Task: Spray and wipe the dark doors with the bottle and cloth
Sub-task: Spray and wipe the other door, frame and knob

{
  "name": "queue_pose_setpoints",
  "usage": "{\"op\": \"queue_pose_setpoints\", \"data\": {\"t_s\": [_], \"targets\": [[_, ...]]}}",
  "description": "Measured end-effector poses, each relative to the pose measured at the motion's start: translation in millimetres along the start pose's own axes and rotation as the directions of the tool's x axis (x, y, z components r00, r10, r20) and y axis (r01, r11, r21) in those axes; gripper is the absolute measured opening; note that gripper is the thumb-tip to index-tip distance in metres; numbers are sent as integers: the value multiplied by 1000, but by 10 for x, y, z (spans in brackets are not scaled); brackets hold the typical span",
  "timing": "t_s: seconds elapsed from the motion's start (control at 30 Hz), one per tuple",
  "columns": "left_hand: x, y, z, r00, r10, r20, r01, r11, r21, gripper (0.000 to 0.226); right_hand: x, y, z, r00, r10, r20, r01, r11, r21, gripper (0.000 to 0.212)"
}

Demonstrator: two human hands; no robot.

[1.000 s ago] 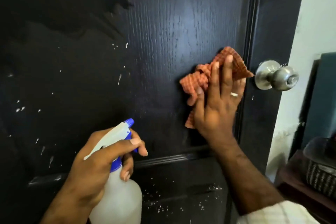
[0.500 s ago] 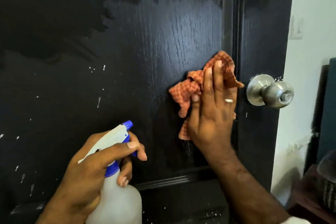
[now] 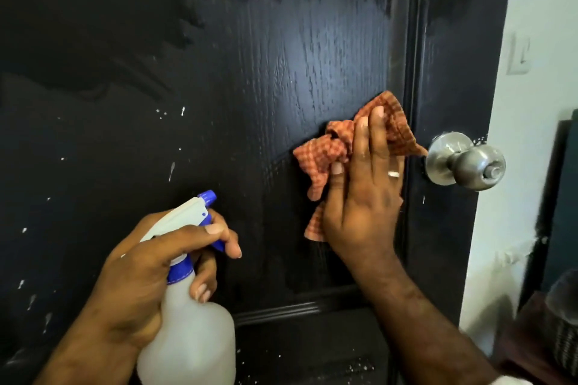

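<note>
My left hand (image 3: 137,272) stayed wrapped round the spray bottle (image 3: 190,331) neck, low and nearest me, forefinger over the blue trigger. Beyond it my right hand (image 3: 362,197) pressed the orange checked cloth (image 3: 325,156) flat on the dark door (image 3: 281,56), fingers straight, same spot beside the steel knob (image 3: 466,161). White specks remained left of the bottle.

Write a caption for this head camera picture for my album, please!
Right hand presses an orange cloth on the dark door; left hand grips the spray bottle.
</note>
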State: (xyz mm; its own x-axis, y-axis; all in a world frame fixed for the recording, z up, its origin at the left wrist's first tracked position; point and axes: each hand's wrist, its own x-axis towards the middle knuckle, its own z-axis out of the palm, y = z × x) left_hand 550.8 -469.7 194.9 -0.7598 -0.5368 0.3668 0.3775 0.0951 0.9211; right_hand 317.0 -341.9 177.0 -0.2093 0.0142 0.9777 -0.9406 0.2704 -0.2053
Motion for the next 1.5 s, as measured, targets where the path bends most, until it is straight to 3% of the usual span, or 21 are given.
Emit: {"op": "queue_pose_setpoints", "data": {"t_s": [0.03,0.1,0.2,0.27,0.33,0.4,0.47,0.53,0.6,0.7,0.77,0.83,0.93,1.0,1.1,1.23,1.3,1.37,1.5], "targets": [[-12,62,53,1000,30,3,-30,999,28,36,59,-100,44,1000,-8,-4,8,1000,18,62],[59,42,24,999,38,-26,-37,998,43,33,-158,-260,112,975,-171,138,168,985,38,66],[34,73,-77,999,38,-39,-35,997,62,32,-722,-113,105,787,-498,365,517,855,52,72],[4,102,-146,998,20,-57,-15,996,90,30,-703,106,46,728,-566,387,589,805,70,66],[-13,99,-238,998,28,-64,-22,996,90,31,-414,189,27,852,-417,316,428,903,38,66],[-30,127,-288,997,26,-76,-20,997,78,31,35,139,49,968,-207,146,207,978,15,57],[-42,154,-320,995,43,-86,-37,997,74,28,382,-107,127,986,-161,-35,162,986,31,45],[-57,173,-346,994,58,-96,-54,997,46,27,442,-438,289,976,-217,-22,218,975,45,47],[-72,177,-395,993,74,-97,-71,997,34,28,195,-726,438,918,-383,100,378,923,72,55],[-125,179,-514,990,97,-104,-93,995,42,26,-417,-720,517,694,-643,323,640,757,132,68],[-177,190,-623,987,101,-128,-95,994,48,24,-541,-528,436,601,-714,359,737,669,96,69],[-214,206,-719,983,95,-156,-87,995,57,26,-332,-426,374,659,-680,322,710,704,33,69],[-243,237,-827,976,98,-195,-88,994,59,25,255,-564,413,871,-464,162,478,877,-58,58],[-247,261,-864,972,122,-200,-114,992,52,25,543,-796,529,935,-348,73,353,934,-63,56],[-284,268,-904,965,130,-229,-131,991,13,23,414,-1156,747,896,-426,120,429,903,1,60],[-346,242,-1006,961,132,-244,-131,991,23,23,-359,-1057,770,658,-679,327,693,715,90,64],[-375,238,-1080,958,122,-258,-118,992,34,26,-399,-900,679,626,-711,321,737,674,57,62],[-394,254,-1137,956,114,-272,-107,994,38,28,-131,-847,644,698,-662,271,690,724,-11,60],[-409,305,-1159,952,121,-279,-115,993,38,26,745,-1036,711,913,-393,104,405,904,-137,63]]}}
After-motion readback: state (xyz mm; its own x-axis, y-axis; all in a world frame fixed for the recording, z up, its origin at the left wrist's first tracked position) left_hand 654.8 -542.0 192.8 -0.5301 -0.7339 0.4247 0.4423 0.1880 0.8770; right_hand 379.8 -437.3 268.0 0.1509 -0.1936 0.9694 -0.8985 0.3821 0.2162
